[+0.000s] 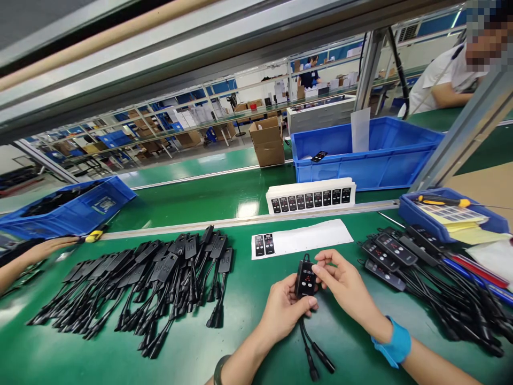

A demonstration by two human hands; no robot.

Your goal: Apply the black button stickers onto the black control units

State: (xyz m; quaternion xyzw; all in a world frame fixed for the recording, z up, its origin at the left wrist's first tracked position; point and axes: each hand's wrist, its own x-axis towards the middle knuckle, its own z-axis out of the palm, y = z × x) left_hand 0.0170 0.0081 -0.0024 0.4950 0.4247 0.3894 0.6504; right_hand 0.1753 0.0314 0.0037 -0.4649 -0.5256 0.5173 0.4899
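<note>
My left hand (pixel 281 308) is wrapped round a black controller (pixel 306 280) with a labelled face, a loop at its top and two cables hanging below. The thumb and fingertips of my right hand (pixel 344 283) rest at the controller's upper right edge; whether they pinch anything is too small to tell. Just beyond lies a white label sheet (pixel 306 238) with two black labels at its left end. A pile of black controllers (pixel 160 270) with cables spreads to the left. More labelled controllers (pixel 393 250) lie to the right.
Upright label sheets (pixel 310 188) stand on the green bench before a large blue bin (pixel 360 166). A small blue tray (pixel 425 214) holds yellow papers and a screwdriver. At left are another blue bin (pixel 100 206) and another person's hand (pixel 48 248). A cardboard box (pixel 268 143) stands behind.
</note>
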